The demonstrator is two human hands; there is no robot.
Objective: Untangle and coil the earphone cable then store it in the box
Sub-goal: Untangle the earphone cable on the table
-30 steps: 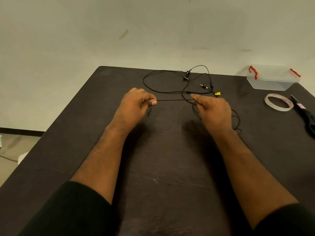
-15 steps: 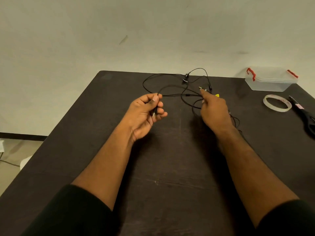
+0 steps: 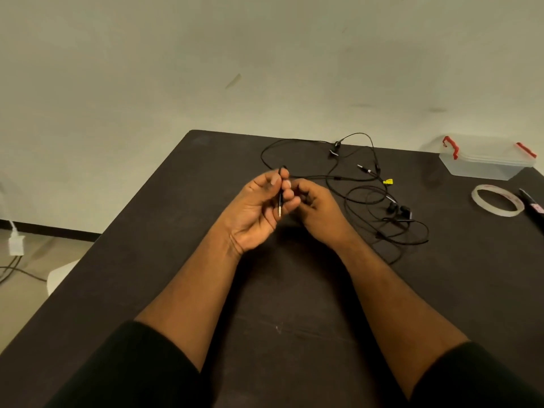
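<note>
The thin black earphone cable [image 3: 332, 178] lies in loose tangled loops on the dark brown wooden table [image 3: 176, 260], its plug end pinched upright between the thumb and curled fingers of the left hand [image 3: 259, 210]. The right hand [image 3: 316, 210], fingers curled, seems to grip the cable beside it. The clear plastic box with red latches [image 3: 485, 159] stands well apart at the far right.

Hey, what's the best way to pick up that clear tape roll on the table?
Probably by its near rim: the clear tape roll lies flat on the dark table with its hole facing up, so one finger can drop inside the ring, thumb outside. Come from above and the left; the black tool lies close on its right.
</note>
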